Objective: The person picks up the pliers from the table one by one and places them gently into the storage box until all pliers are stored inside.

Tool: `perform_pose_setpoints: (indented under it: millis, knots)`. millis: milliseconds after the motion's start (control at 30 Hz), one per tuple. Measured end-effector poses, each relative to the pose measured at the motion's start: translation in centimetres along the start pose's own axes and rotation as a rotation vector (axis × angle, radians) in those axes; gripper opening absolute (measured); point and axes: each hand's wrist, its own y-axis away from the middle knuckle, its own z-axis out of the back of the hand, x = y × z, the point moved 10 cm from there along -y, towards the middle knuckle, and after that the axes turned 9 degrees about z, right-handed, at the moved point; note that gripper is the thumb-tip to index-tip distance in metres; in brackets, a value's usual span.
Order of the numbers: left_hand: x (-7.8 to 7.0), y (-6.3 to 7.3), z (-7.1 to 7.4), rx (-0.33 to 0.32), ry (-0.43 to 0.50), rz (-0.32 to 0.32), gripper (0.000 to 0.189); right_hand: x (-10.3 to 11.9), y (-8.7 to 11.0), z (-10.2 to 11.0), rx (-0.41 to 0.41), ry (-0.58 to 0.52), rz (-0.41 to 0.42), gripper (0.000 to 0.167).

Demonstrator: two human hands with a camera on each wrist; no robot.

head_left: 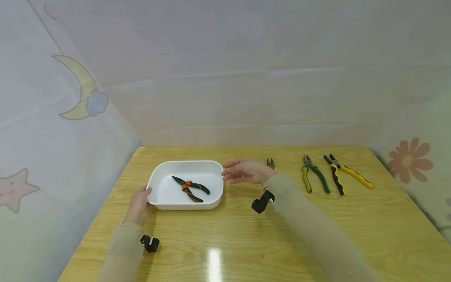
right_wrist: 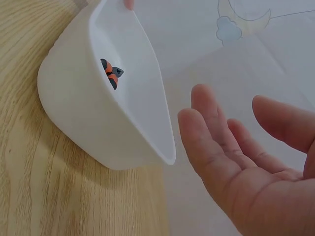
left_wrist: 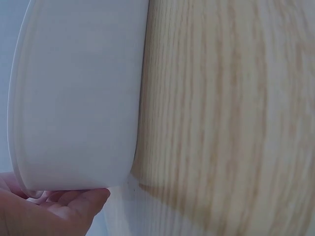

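A white tray sits on the wooden table, left of centre. Inside it lie black-and-orange pliers, seen partly over the rim as pliers in the right wrist view. My left hand holds the tray's left end, thumb on the rim. The left wrist view shows the hand against the tray wall. My right hand hovers just right of the tray, fingers straight and empty. In its wrist view the hand is close to the tray without touching it.
Right of my right hand lie green-and-yellow pliers and yellow-and-black pliers. Another pair of pliers shows partly behind my right wrist. Patterned fabric walls close in the table at the back and both sides.
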Motion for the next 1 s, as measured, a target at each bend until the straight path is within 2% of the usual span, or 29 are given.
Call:
perform_pose_setpoints:
  millis: [200,433,733,1000]
  knots:
    - [0.1,-0.1,0.0,0.003,-0.002,-0.001,0.051,0.0,0.7,0.9,0.001,-0.005,0.016,0.045]
    - [0.2,-0.1,0.0,-0.012,-0.004,-0.003,0.051,-0.3,1.6,2.2,-0.050,-0.009,0.025,0.045]
    - [0.1,-0.1,0.2,-0.025,0.025,0.008,0.051,0.2,2.9,4.1,-0.088,0.062,0.065,0.047]
    - [0.0,-0.1,0.2,-0.035,0.027,-0.008,0.052,0.3,3.8,5.1,-0.075,0.059,0.083,0.048]
